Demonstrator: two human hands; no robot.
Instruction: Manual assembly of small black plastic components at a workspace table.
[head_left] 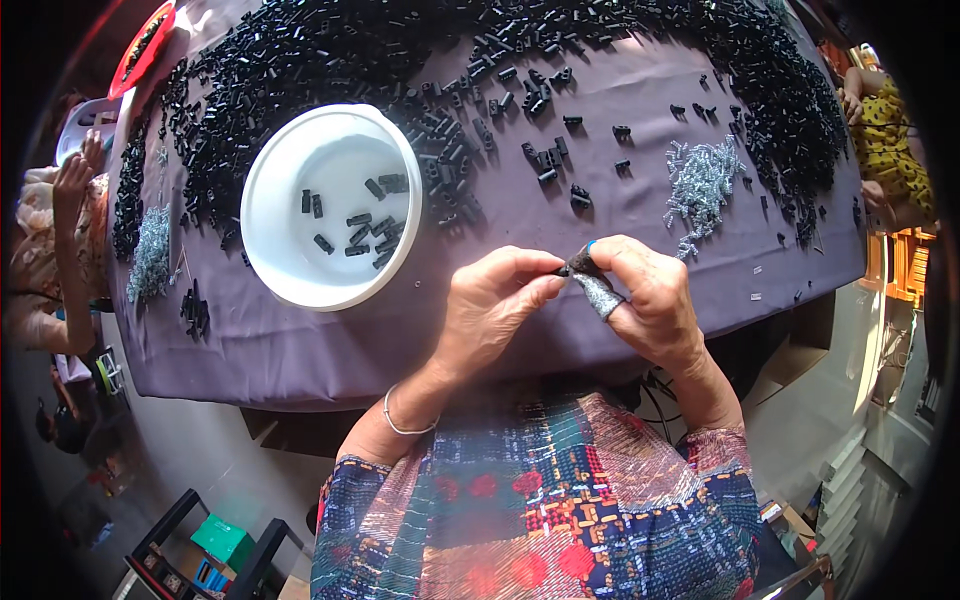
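The left hand (pixel 490 305) has its fingers pinching a small black part (pixel 562 271) above the near edge of the desk (pixel 270 365); the right hand (pixel 655 300), its thumb in a grey finger cover (pixel 599 296), is bunched against that part, though whether it grips cannot be told. The step in hand appears to be close handwork on this single part; the next move calls for a steady pinch and fine fingertip control. Left of the hands stands a white tub (pixel 290 245) with some black parts inside. The purple-covered desk carries a broad black pile (pixel 300 60) at the far side and a clear heap (pixel 700 185) at right. Other people's hands (pixel 72 185) show at left; a green box (pixel 222 540) sits below, near the floor (pixel 195 440)
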